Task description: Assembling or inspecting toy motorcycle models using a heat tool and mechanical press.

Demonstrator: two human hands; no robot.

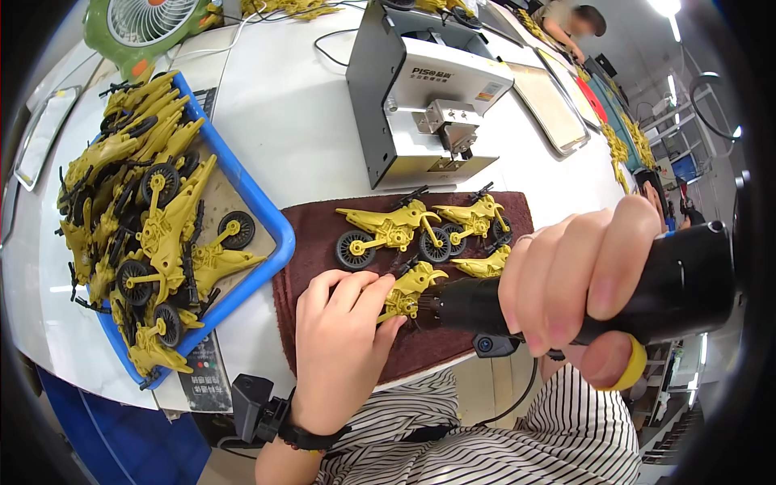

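Observation:
My left hand (343, 347) is closed on a yellow toy motorcycle (411, 289) lying on a brown cloth (315, 230). My right hand (578, 279) is wrapped round a thick black cylindrical power tool (687, 283), a yellow cover on its thumb. The tool lies nearly level, its narrower dark nose against or right beside the held toy; the exact contact is hidden. Beyond my hands on the cloth rest two toy motorcycles with black wheels, one on the left (392, 229) and one on the right (473, 217). A further yellow toy body (483, 265) is partly covered by the tool.
At the left, a blue tray (279, 234) holds a heap of yellow toy motorcycles (162, 218). A black and silver bench machine (432, 105) stands behind the cloth. A green fan (145, 32) is at the far left. Another person (566, 24) sits at the far right, near more yellow parts.

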